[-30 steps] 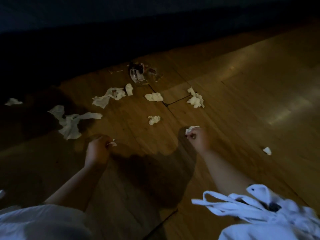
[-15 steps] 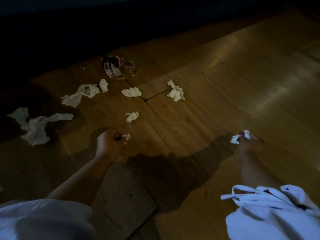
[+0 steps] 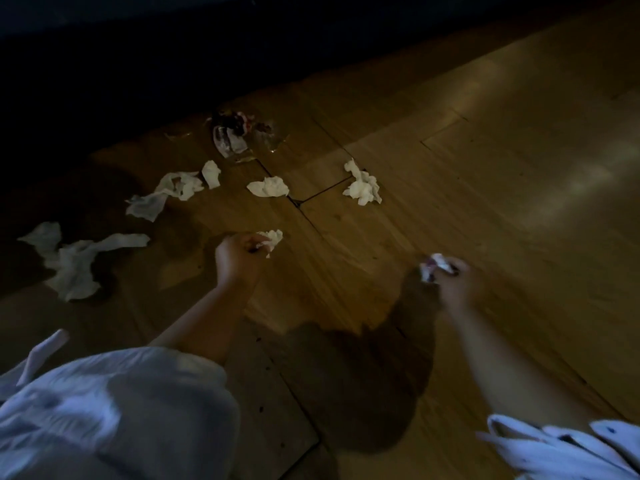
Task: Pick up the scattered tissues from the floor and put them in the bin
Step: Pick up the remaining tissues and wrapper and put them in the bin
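Observation:
My left hand (image 3: 239,258) is low over the wooden floor, fingers closed on a small crumpled white tissue (image 3: 273,239). My right hand (image 3: 453,282) grips a bunch of white tissues (image 3: 434,266) a little above the floor. Loose tissues lie beyond: a wad (image 3: 268,187) at centre, a larger wad (image 3: 363,185) to its right, a long torn strip (image 3: 166,192) and a small piece (image 3: 211,173) to the left, and a big twisted one (image 3: 74,263) at far left. No bin is in view.
A crumpled clear plastic wrapper with dark bits (image 3: 235,136) lies at the back by a dark wall or furniture edge. The wooden floor (image 3: 502,168) stretches open to the right. My white sleeves fill the lower corners.
My left hand moved forward and closed on the small tissue that lay alone on the floor. My right hand, after taking the tissue at the right, stays closed on its bunch.

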`<state>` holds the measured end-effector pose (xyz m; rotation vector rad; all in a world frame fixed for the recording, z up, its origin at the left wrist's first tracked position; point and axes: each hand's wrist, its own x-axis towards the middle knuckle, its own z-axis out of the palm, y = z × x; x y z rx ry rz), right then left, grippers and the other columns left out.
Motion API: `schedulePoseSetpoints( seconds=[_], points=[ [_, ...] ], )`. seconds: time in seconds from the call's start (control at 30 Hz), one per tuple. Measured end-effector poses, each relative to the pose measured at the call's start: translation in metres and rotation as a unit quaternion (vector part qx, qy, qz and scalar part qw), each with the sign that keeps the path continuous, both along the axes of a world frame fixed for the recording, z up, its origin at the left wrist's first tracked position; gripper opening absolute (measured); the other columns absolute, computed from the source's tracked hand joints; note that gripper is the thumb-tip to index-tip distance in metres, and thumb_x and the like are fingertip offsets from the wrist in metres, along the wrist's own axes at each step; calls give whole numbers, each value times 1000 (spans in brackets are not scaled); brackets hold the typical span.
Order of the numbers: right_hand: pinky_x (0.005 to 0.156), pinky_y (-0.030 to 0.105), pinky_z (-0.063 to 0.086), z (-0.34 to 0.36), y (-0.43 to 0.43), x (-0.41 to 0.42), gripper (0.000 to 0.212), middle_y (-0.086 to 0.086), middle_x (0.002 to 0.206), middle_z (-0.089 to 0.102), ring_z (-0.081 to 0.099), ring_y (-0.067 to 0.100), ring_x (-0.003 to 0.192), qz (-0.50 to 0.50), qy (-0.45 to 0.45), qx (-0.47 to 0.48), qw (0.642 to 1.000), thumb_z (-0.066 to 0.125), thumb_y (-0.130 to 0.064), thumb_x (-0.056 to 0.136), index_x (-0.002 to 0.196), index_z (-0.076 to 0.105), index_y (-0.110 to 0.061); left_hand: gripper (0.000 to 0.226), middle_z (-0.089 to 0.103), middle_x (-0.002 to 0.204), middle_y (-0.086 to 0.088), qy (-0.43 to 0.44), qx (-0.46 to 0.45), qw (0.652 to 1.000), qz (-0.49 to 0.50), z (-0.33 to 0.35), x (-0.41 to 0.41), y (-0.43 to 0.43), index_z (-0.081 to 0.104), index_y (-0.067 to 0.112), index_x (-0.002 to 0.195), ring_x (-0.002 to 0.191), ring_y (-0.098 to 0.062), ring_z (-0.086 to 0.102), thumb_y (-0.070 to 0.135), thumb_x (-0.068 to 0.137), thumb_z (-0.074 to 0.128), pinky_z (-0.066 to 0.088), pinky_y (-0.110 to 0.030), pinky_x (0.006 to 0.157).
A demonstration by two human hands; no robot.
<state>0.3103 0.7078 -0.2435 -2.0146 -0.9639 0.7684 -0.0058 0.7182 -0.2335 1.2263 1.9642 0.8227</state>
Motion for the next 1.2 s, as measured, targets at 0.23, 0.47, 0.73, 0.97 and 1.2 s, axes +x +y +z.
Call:
schedulePoseSetpoints(
  seconds=[0.23, 0.47, 0.73, 0.97, 1.2],
  points=[
    [72, -2, 39, -2, 3, -98, 26, 2, 113, 60, 52, 10, 102, 287, -7, -59, 956, 56, 0, 87, 111, 65, -5, 24, 62, 117, -5, 105, -57, 986, -117, -5, 4, 19, 62, 12, 110, 99, -12, 58, 14, 86, 62, 42, -20, 78],
    [78, 16, 37, 5, 3, -107, 25, 7, 114, 57, 54, 20, 107, 276, -66, -55, 957, 59, -4, 86, 110, 65, -4, 13, 64, 93, 1, -30, -29, 994, -100, -3, -4, -14, 65, 13, 93, 83, -7, 59, 5, 88, 57, 47, -12, 65],
    [54, 0, 37, 10, -16, -137, 20, 21, 107, 63, 57, 23, 89, 265, -102, -55, 957, 60, 9, 80, 98, 68, 6, 14, 63, 85, 8, -61, -11, 998, -31, 10, -53, -79, 71, 11, 88, 79, -6, 61, 16, 76, 75, 45, -6, 57],
    [69, 12, 42, 43, -40, -252, 31, 13, 111, 64, 58, 19, 98, 370, -9, -92, 924, 65, -1, 81, 112, 63, 0, 15, 70, 91, 1, -144, 20, 986, 82, 25, -142, -130, 68, 23, 80, 88, -16, 68, 17, 71, 78, 57, -29, 75],
    [85, 24, 46, 89, -19, -398, 41, 11, 124, 59, 57, 19, 107, 440, 46, -61, 895, 62, 0, 84, 124, 55, -3, 28, 62, 115, -9, -199, 32, 950, 237, 31, -237, -170, 61, 10, 109, 98, -17, 61, 6, 81, 65, 53, -27, 76]
  ],
)
